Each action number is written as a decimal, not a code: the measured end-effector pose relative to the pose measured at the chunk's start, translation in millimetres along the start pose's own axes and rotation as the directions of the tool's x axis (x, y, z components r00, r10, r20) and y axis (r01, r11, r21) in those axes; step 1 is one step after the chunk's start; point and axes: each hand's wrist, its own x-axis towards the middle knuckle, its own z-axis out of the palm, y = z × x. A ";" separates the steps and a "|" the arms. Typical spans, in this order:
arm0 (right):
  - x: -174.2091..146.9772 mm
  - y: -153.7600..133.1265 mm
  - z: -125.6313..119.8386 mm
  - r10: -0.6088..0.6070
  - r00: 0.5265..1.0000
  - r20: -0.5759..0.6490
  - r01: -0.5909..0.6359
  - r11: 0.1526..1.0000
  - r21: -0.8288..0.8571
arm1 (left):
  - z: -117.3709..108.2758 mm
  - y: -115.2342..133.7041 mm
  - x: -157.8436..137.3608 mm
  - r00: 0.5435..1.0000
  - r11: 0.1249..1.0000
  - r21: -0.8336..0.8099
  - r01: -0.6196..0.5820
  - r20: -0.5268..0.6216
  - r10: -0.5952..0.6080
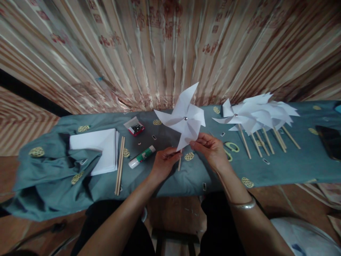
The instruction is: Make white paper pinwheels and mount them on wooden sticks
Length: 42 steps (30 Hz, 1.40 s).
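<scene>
A white paper pinwheel point(192, 115) with a silver pin at its centre stands upright over the cloth-covered table. Its wooden stick shows only in part, below the lowest blade. My left hand point(165, 161) is closed around that stick, just under the paper. At the pinwheel's lower right, my right hand point(209, 147) pinches the edge of a blade between thumb and fingers. Left of my hands lies a glue stick point(142, 156) with a green label. Just beyond my right hand are scissors with light green handles point(231, 147), their blades mostly hidden.
Several finished pinwheels point(255, 113) lie overlapping on the right. Farther right is a dark phone point(329, 142). A small box of pins point(135, 126), loose wooden sticks point(119, 166) and a stack of white paper point(106, 149) lie on the left. A curtain point(160, 53) hangs behind the table.
</scene>
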 end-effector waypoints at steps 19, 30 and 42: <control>24.1 -12.8 -55.3 -0.513 0.813 -0.276 0.294 0.771 -0.565 | -1.3 -7.9 -2.3 0.996 0.999 0.023 0.035 0.079 -0.036; 25.0 -14.1 -45.0 -0.307 0.899 -0.313 0.236 0.941 -0.244 | -1.6 0.4 -2.1 0.998 0.999 0.027 0.021 0.057 -0.022; 15.6 -4.1 -22.1 -0.174 0.920 -0.350 0.157 0.985 -0.078 | -2.3 0.9 -0.7 1.000 1.000 0.022 -0.013 0.014 0.013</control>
